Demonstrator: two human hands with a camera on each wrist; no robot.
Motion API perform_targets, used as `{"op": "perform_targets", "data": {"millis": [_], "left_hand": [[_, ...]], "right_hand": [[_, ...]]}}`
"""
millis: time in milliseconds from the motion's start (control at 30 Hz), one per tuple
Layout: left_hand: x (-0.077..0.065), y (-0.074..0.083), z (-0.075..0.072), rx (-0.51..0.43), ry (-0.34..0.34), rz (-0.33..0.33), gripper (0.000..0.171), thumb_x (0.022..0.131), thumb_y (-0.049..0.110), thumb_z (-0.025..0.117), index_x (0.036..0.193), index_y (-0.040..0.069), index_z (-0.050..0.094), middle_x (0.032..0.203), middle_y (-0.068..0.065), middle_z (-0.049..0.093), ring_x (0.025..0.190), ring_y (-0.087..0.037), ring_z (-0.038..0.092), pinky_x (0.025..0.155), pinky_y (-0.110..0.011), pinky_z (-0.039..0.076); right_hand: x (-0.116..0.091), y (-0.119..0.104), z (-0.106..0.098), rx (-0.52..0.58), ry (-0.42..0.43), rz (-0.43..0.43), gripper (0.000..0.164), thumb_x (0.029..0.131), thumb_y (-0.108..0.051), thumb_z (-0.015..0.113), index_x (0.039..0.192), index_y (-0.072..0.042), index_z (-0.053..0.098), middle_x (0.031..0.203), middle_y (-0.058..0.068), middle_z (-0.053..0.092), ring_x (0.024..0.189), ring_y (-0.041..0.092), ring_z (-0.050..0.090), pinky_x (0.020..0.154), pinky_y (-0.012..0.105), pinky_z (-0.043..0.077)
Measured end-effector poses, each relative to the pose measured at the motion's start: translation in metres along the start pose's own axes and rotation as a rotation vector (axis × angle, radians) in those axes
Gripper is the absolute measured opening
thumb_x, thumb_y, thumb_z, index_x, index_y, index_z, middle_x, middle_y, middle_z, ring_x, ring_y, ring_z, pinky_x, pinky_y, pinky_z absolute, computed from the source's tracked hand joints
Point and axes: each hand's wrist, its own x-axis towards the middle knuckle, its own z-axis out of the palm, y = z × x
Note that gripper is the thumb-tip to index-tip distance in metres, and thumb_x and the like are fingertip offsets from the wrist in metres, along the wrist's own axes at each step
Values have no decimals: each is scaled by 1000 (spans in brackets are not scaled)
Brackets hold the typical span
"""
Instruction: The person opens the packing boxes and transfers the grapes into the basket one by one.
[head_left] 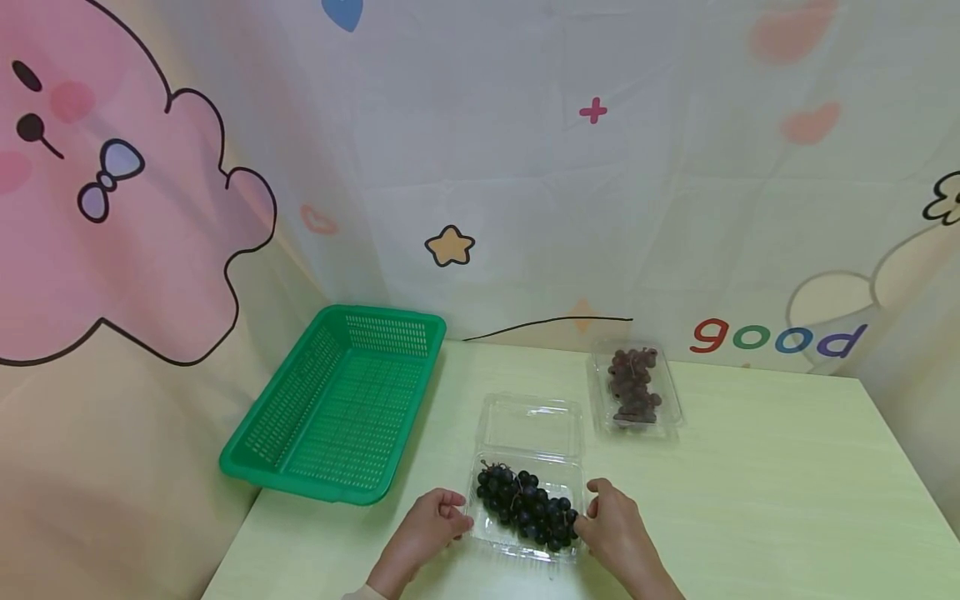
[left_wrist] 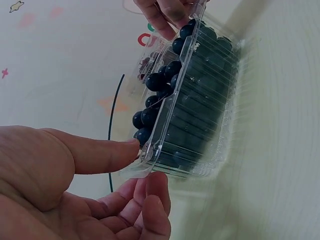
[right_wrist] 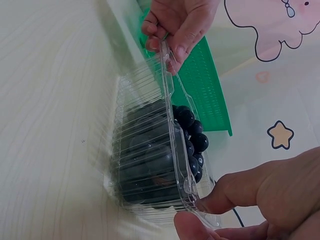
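Note:
A clear plastic clamshell box point(head_left: 525, 550) stands on the table with its lid point(head_left: 529, 427) folded back, away from the person. In it lies a bunch of dark grapes point(head_left: 525, 504), some rising above the rim in both wrist views. My left hand point(head_left: 433, 527) pinches the rim at the box's left side; in the left wrist view its thumb point(left_wrist: 107, 154) lies on the rim with fingertips underneath. At the opposite side my right hand point(head_left: 617, 529) pinches the rim between thumb and finger, as the right wrist view point(right_wrist: 270, 200) shows.
A green plastic basket point(head_left: 341, 408) sits at the table's left, partly past its edge. Behind and to the right of the open box is another clear box point(head_left: 670, 408) holding reddish grapes point(head_left: 633, 383). A printed curtain point(head_left: 487, 167) hangs along the table's back edge.

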Motion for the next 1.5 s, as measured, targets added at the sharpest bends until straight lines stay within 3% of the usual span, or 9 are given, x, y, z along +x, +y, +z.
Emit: {"op": "perform_targets", "data": {"millis": [200, 500, 733, 1000, 1500], "left_hand": [[1, 2, -1, 71, 53, 20, 33, 93, 6, 73, 120, -8, 60, 93, -7, 59, 81, -19, 56, 70, -34, 47], [8, 3, 0, 185, 164, 128, 30, 93, 7, 74, 117, -5, 61, 93, -5, 59, 86, -21, 60, 71, -36, 50], [8, 14, 3, 262, 229, 188, 29, 91, 5, 76, 116, -4, 64, 99, -9, 62, 88, -22, 62, 76, -38, 52], [9, 25, 7, 344, 309, 238, 25, 90, 4, 77, 112, 0, 67, 100, -8, 64, 85, -19, 62, 74, -35, 50], [19, 33, 13, 531, 312, 384, 28, 90, 1, 76, 117, 2, 70, 114, -11, 67, 93, -27, 64, 72, -36, 52]], "right_hand": [[0, -1, 0, 17, -7, 8, 49, 78, 5, 71, 122, 19, 54, 76, 3, 53, 51, 15, 59, 52, 30, 49], [-1, 0, 1, 34, -6, 7, 50, 78, 5, 69, 123, 19, 53, 77, 4, 52, 50, 15, 60, 52, 30, 51], [-1, 1, 1, 24, 3, -3, 51, 77, 4, 70, 123, 19, 54, 76, 3, 52, 48, 15, 60, 54, 30, 50], [0, -1, 0, 9, -26, 20, 51, 79, 4, 68, 124, 20, 53, 74, 4, 51, 48, 15, 59, 57, 32, 48], [-1, 1, 0, 36, -22, 26, 50, 78, 5, 66, 124, 20, 52, 75, 4, 50, 48, 15, 58, 57, 32, 48]]}}
